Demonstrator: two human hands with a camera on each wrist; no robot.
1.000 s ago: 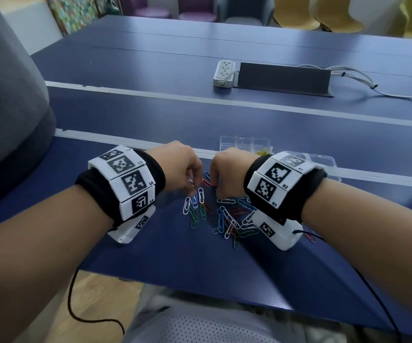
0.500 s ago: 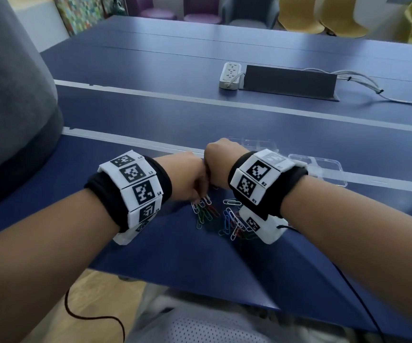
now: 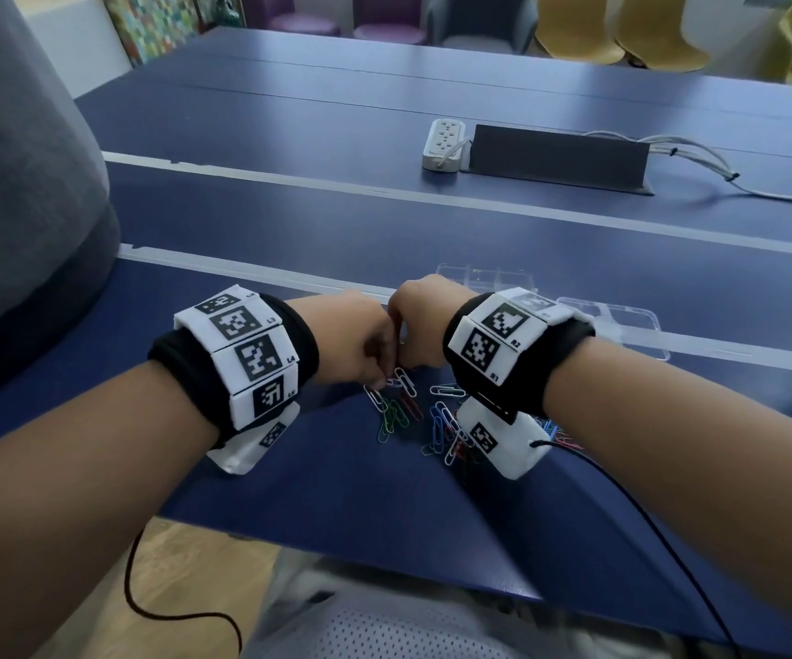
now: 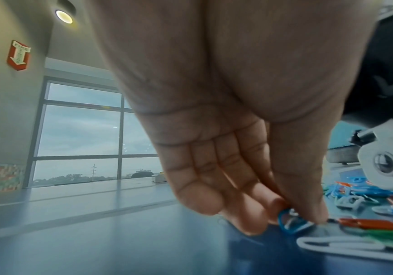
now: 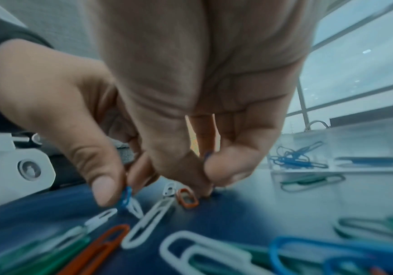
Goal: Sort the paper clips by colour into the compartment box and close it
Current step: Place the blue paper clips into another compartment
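Several paper clips point(image 3: 437, 420) in white, blue, green and orange lie piled on the blue table point(image 3: 337, 492). My left hand point(image 3: 380, 380) reaches down at the pile's far left and pinches a blue clip point(image 4: 292, 222) between thumb and fingers, lifting one end. My right hand point(image 3: 408, 359) is knuckle to knuckle with it, fingertips down on the table beside an orange clip point(image 5: 187, 198). It pinches what looks like a dark blue clip point(image 5: 207, 154), mostly hidden. The clear compartment box point(image 3: 484, 275) stands open just behind my right hand and holds blue clips point(image 5: 294, 160).
The box's clear lid point(image 3: 622, 316) lies flat to the right. A green clip point(image 5: 310, 181) lies in front of the box. Farther back are a white power strip point(image 3: 444, 145), a black cable hatch point(image 3: 560, 159) and cables. A grey padded shape point(image 3: 18, 206) stands at the left.
My right hand has moved left until it meets my left hand over the pile's far left edge. My left hand has stayed low on the clips.
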